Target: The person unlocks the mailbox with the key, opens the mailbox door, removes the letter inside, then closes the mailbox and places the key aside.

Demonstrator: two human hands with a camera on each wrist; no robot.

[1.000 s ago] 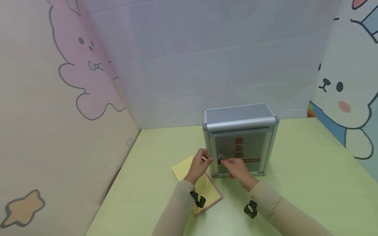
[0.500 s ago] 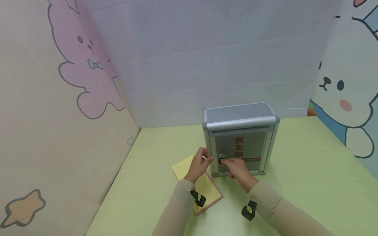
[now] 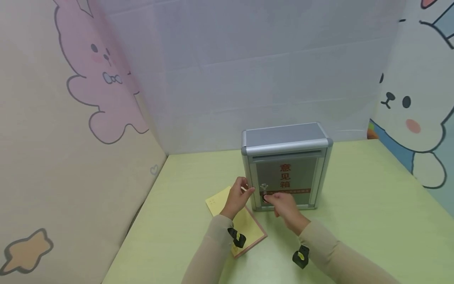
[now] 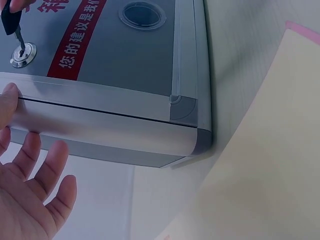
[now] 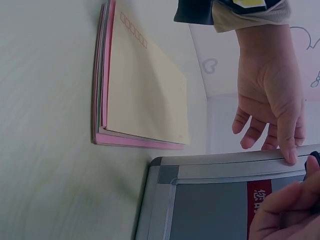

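A silver-grey suggestion box (image 3: 286, 138), with a slot near its top and red lettering on its front, stands upright on the table. My right hand (image 3: 285, 205) pinches the black head of a key (image 4: 11, 19); the metal shaft meets the round lock (image 4: 23, 55) at the left of the front panel. My left hand (image 3: 237, 199) is at the box's left edge. Its thumb (image 4: 7, 105) touches the front frame, while the other fingers spread loosely along the side. In the right wrist view, my right fingers partly cover the key.
Yellow envelopes (image 3: 250, 228) with pink edges lie stacked on the pale green table (image 3: 372, 221), left of the box and partly under my left forearm. A round ring-shaped fitting (image 4: 142, 16) is on the front panel. Cartoon-printed walls (image 3: 227, 79) surround the table.
My right hand and the key have moved slightly down at the lock, showing more of the metal above the key's head. My left hand keeps its place at the box's edge.
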